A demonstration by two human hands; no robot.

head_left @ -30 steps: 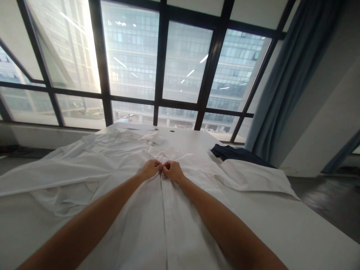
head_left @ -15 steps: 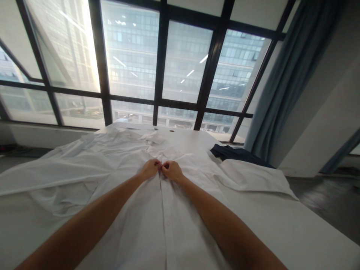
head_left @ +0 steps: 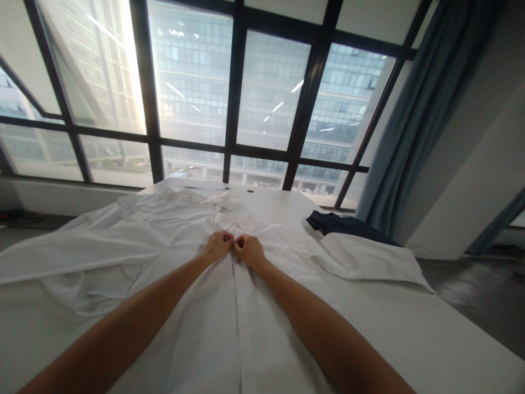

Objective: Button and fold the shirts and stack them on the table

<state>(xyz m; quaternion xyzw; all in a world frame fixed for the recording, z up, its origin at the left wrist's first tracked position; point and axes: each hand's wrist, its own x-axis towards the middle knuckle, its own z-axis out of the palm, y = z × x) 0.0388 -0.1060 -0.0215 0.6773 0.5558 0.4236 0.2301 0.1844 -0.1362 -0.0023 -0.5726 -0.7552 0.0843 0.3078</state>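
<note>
A white button-up shirt (head_left: 172, 262) lies spread front-up on a white table (head_left: 430, 339), its collar pointing away from me and its sleeves out to both sides. My left hand (head_left: 219, 244) and my right hand (head_left: 249, 250) meet at the shirt's button placket just below the collar. Both hands are closed, their fingertips pinching the two edges of the placket together. What lies between the fingertips is too small to see.
A dark navy garment (head_left: 340, 223) lies on the table's far right, partly under the shirt's right sleeve (head_left: 369, 262). A second white garment (head_left: 192, 189) lies at the table's far end. Large windows (head_left: 233, 87) stand behind, a blue curtain (head_left: 418, 109) to the right.
My hands have shifted very slightly toward me and to the left along the placket. Their pinching grip is unchanged.
</note>
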